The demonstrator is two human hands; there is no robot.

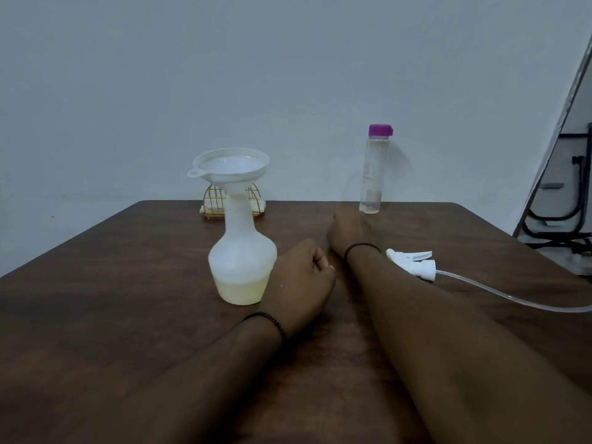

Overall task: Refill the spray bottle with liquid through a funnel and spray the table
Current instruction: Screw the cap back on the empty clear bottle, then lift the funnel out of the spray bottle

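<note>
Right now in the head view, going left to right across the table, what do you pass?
Spray bottle with funnel on top → left hand → right hand → clear bottle → sprayer head with tube.

funnel in spray bottle | wire holder behind | capped bottle far right, seemingly near-empty

1. your left hand sits just right of the spray bottle, fingers curled into a loose fist, black band at the wrist.
2. your right hand reaches further back, right of the bottle, fingers curled, band on the wrist.
</note>
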